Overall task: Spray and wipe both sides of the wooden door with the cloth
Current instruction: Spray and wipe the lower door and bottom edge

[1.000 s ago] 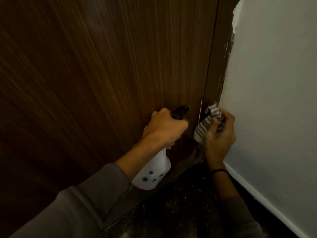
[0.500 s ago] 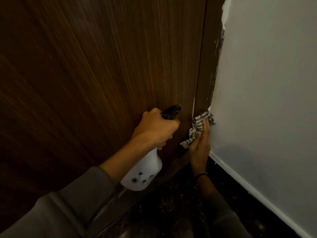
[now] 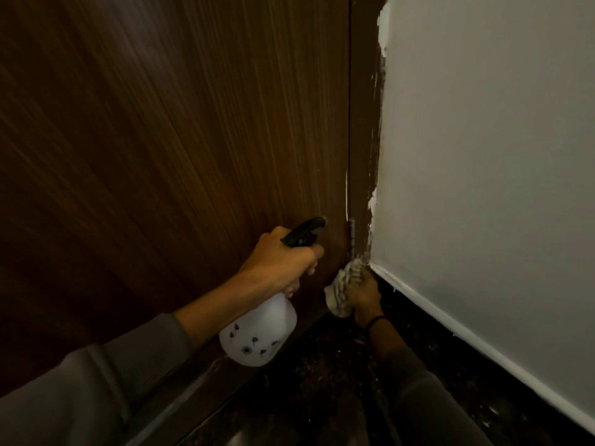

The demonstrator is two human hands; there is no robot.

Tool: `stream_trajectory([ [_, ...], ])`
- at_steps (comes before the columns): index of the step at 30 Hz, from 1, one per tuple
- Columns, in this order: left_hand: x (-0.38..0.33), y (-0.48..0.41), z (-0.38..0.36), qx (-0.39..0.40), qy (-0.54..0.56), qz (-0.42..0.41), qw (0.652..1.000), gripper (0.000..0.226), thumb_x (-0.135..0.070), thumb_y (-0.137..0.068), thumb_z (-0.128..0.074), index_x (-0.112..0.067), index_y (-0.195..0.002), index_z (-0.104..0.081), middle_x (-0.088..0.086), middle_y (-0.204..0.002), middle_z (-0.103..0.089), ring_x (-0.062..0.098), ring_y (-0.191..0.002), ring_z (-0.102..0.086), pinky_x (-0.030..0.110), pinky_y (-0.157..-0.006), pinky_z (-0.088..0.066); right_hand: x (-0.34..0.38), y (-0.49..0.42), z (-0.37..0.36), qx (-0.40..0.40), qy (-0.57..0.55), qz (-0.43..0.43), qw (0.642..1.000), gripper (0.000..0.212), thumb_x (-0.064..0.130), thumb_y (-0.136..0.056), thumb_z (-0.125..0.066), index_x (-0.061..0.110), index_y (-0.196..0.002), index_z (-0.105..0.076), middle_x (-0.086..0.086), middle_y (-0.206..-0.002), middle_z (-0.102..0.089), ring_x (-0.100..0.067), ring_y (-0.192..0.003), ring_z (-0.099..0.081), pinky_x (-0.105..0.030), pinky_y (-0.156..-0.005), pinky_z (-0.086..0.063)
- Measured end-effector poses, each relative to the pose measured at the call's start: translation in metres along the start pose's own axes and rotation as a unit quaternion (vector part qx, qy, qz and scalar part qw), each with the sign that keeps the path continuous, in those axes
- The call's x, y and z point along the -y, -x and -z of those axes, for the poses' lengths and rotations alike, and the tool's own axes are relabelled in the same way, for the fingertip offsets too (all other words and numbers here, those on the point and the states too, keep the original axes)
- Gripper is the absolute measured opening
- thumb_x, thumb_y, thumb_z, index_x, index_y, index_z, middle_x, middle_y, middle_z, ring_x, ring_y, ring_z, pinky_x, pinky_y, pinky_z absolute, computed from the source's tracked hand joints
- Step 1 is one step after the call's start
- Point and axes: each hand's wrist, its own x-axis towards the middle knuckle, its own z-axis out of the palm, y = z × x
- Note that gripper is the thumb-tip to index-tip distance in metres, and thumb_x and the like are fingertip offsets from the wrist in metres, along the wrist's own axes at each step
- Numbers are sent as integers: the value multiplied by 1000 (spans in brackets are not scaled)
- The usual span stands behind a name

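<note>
The dark wooden door [image 3: 180, 130] fills the left and middle of the head view. My left hand [image 3: 283, 262] grips the neck of a white spray bottle [image 3: 257, 329] with a black trigger head, its nozzle pointing at the door's lower right part. My right hand [image 3: 362, 292] holds a striped grey and white cloth [image 3: 343, 289] low against the door frame [image 3: 362, 156], close to the floor.
A pale wall [image 3: 483, 156] with a white skirting board [image 3: 450, 320] meets the frame on the right. White paint smears run down the frame's edge. The floor [image 3: 322, 381] below is dark and speckled.
My right hand has slid the cloth down the door frame from about bottle-head height to near the floor. The left hand keeps the bottle in roughly the same spot.
</note>
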Motion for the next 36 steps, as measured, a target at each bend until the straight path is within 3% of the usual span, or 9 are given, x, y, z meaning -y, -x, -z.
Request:
stream_trajectory([
  [3,15,4,-5,12,-2,9,1000,24,-22,-94,-66,-3,-79,-67,11,-72,-68,14,-34,-43,28,-49,-44,-34,0,-5,106,3,-44,993,13,22,-102,-58,14,-108,-68,-15,-118,-66,-38,-111,-63,-47,-101,-52],
  [9,46,0,-15,13,0,74,997,19,-19,-93,-68,-2,-85,-69,19,-94,-76,14,-35,-43,28,-46,-44,-25,5,5,37,-90,-76,992,42,52,-97,-61,16,-79,-69,-13,-94,-71,-33,-90,-66,-48,-90,-57],
  [14,65,-9,-25,21,-60,113,992,18,-27,-91,-73,-16,-91,-59,13,-86,-74,13,-41,-49,27,-48,-45,-27,-9,32,-20,-147,-77,986,32,30,-96,-66,7,-118,-69,-16,-115,-70,-34,-100,-68,-48,-88,-59],
  [19,68,-30,-29,-13,-90,144,985,51,-32,-89,-74,-11,-127,-47,17,-109,-69,24,-63,-61,31,-56,-52,-23,-12,54,-85,-173,-49,980,28,24,-94,-60,14,-117,-71,-11,-110,-71,-34,-100,-68,-42,-83,-59],
  [24,65,-38,-34,-30,-65,134,988,33,-28,-88,-73,-14,-105,-48,16,-108,-70,23,-58,-57,32,-53,-49,9,3,14,-68,-202,-25,977,39,31,-88,-51,33,-124,-68,-7,-122,-70,-29,-100,-68,-46,-91,-59],
  [30,68,-35,-30,-52,-35,150,987,21,-23,-87,-73,-14,-93,-55,6,-70,-64,14,-36,-47,25,-45,-43,28,26,-53,-25,-151,5,988,63,18,-109,-34,20,-162,0,-7,-158,-30,-28,-139,-39,-36,-114,-33],
  [32,72,-35,-27,-45,-36,149,987,26,-23,-86,-72,-6,-104,-63,6,-67,-63,13,-32,-46,24,-45,-44,12,5,-52,-33,-171,-44,984,51,13,-108,-32,24,-158,-22,0,-129,-46,-20,-110,-54,-32,-95,-48],
  [34,73,-34,-26,-35,-35,149,988,34,-24,-86,-73,-4,-112,-63,6,-68,-63,13,-34,-47,25,-46,-45,-11,-15,-45,-21,-150,-61,987,30,21,-112,-26,24,-104,-55,6,-80,-52,-8,-60,-48,-20,-49,-44],
  [36,71,-34,-25,-31,-23,147,988,35,-24,-87,-73,-6,-115,-61,7,-69,-64,13,-33,-47,24,-45,-44,-23,-13,-36,15,-167,-65,984,52,38,-113,-20,18,-68,-39,2,-44,-37,-10,-36,-33,-21,-34,-27],
])
